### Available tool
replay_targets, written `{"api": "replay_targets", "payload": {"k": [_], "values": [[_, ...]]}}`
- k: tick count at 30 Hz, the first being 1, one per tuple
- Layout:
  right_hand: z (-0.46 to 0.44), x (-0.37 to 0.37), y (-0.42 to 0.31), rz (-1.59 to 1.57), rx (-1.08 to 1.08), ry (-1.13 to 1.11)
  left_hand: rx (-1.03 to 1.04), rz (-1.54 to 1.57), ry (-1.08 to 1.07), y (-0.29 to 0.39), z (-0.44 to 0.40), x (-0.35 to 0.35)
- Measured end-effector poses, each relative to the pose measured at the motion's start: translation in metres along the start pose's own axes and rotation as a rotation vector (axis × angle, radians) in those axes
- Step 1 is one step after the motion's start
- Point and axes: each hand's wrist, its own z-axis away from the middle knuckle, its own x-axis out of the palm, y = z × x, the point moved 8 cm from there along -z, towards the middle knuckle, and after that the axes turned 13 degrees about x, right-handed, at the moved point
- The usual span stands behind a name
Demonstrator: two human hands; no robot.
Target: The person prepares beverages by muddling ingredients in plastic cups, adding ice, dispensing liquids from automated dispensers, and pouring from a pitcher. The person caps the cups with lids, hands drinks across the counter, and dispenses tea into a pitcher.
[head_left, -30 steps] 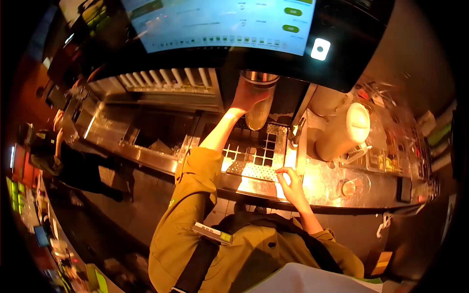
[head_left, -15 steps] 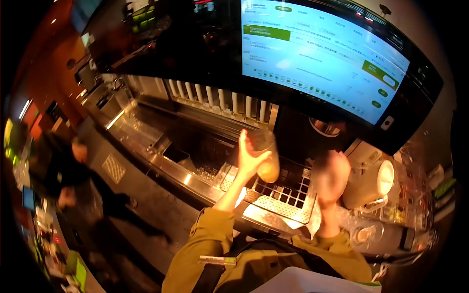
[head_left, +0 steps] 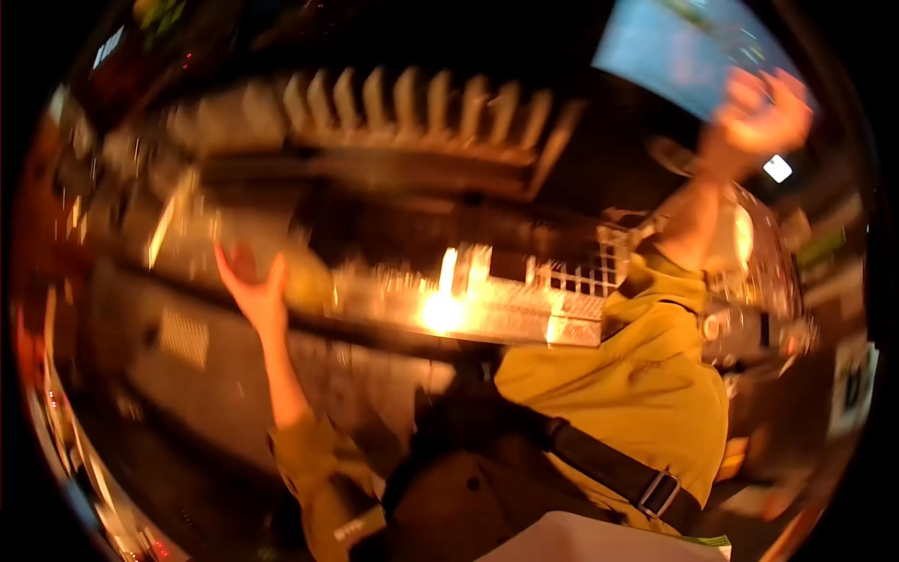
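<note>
My left hand is at the left, over the counter's front edge, with thumb and fingers around a clear cup. The cup is tilted, and its yellowish lower part shows to the right of the thumb. Motion blurs the cup's outline. My right hand is raised at the upper right, in front of the lit screen. Its fingers are smeared, and no held object can be made out.
A row of pale upright dividers runs along the back. A metal drain grid lies in the counter at centre right. Behind my right forearm is a pale jug. Small containers stand at the far right.
My left hand has carried the cup left, away from the drain grid. My right hand has risen from beside the grid to the screen. The head view has turned and blurred.
</note>
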Motion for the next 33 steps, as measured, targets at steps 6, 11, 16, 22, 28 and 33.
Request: {"api": "replay_targets", "payload": {"k": [6, 11, 16, 22, 28, 33], "values": [[0.270, 0.143, -0.214, -0.765, -0.158, -1.226, 0.092, -0.325, 0.107, -0.044, -0.063, -0.084], [0.614, 0.233, -0.228, -0.685, 0.581, -1.854, 0.069, -0.484, 0.019, -0.096, -0.107, -0.094], [0.678, 0.229, -0.273, -0.860, 1.256, -2.059, 0.053, -0.334, 0.000, -0.124, -0.130, -0.098], [0.437, 0.049, -0.067, -0.191, 1.646, -1.058, 0.252, 0.098, -0.813, -0.066, -0.085, 0.105], [0.356, -0.121, 0.016, 0.161, 1.479, -0.167, -0.143, 0.554, -1.411, -0.024, 0.127, 0.395], [0.295, -0.242, 0.033, 0.349, 1.239, 0.096, -0.170, 0.904, -1.228, 0.015, 0.239, 0.601]]}}
